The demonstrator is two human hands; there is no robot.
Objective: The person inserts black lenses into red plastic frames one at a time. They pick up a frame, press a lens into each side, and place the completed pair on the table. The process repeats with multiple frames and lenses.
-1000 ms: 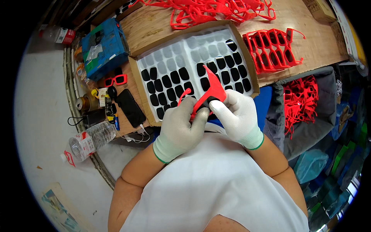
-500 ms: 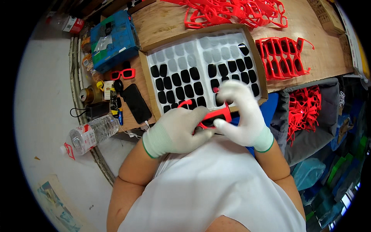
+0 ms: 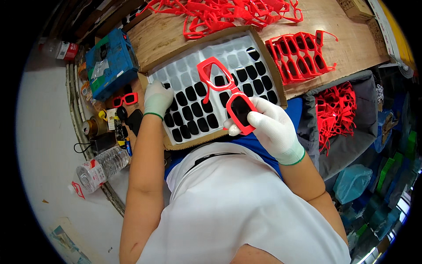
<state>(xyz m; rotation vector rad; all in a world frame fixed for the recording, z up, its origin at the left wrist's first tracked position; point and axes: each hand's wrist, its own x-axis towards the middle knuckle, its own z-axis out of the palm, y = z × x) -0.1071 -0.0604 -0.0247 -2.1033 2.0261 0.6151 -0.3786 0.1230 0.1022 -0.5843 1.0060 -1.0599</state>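
Note:
My gloved right hand [image 3: 268,127] grips a pair of red sunglasses [image 3: 233,90] at one rim, holding them tilted above the lens box. A dark lens fills the rim by my fingers; through the other rim, which has no lens, the box shows. My gloved left hand [image 3: 158,99] reaches to the left side of the shallow cardboard box [image 3: 176,47], its fingers drawn together beside a black lens [image 3: 166,85]. Whether they pinch a lens is hidden. Rows of black lenses lie on white lining, with faint grey shapes in the far rows.
Red frames [image 3: 237,13] are heaped at the back. Finished-looking red sunglasses [image 3: 299,57] stand stacked at right, above a grey bin [image 3: 356,119] of red pieces. To the left are a blue case [image 3: 110,64], another red pair [image 3: 125,100], a phone [image 3: 134,122] and a plastic bottle [image 3: 101,169].
My left hand has let go of the sunglasses and moved left and away to the box's side. My right hand now holds them alone, raised over the lenses. The whole view has shifted slightly.

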